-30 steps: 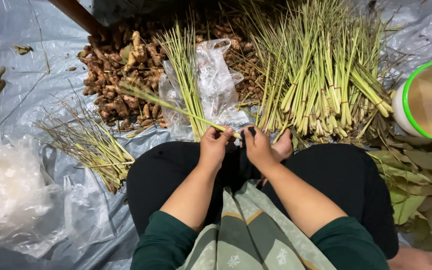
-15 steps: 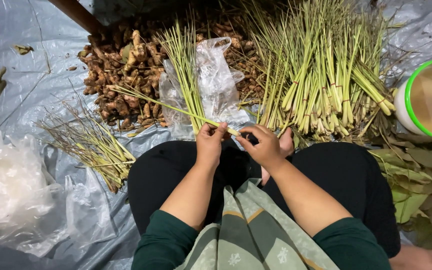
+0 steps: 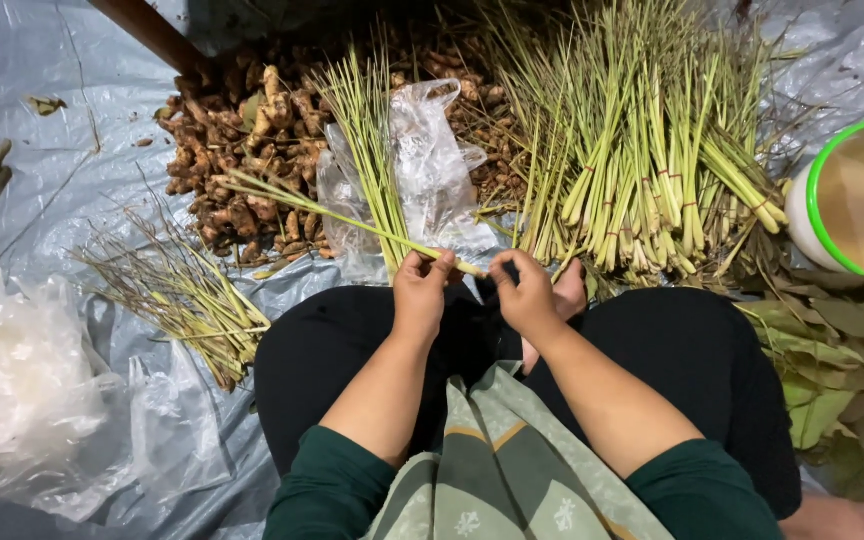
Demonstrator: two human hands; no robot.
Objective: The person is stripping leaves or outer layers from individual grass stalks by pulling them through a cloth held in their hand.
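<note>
Down on the far left we have a heap of crumpled clear plastic bags [image 3: 12,370] lying on the grey plastic ground sheet [image 3: 62,180], and just right of it a small loose pile of thin, dried yellowish stalk trimmings [image 3: 182,295]. Farther off sits a mound of knobbly brown ginger-like roots [image 3: 242,170], with a clear plastic bag [image 3: 432,170] lying partly over its right side.

Near the middle, our left hand [image 3: 420,295] is closed around a long, pale green lemongrass stalk [image 3: 352,222], pinching it between thumb and fingers close to its thick end. That stalk runs from our hands up and to the left, across the roots. Just beside it, our right hand [image 3: 530,295] is curled shut at the stalk's butt end, fingertips touching it. Both hands rest above our lap, over black trousers.

Beyond the right hand lies a big heap of bundled green lemongrass stalks [image 3: 642,160], tied with thin bands. To the far right stands a white bucket with a green rim [image 3: 814,215], and near it a spread of flat green leaves [image 3: 842,370].
</note>
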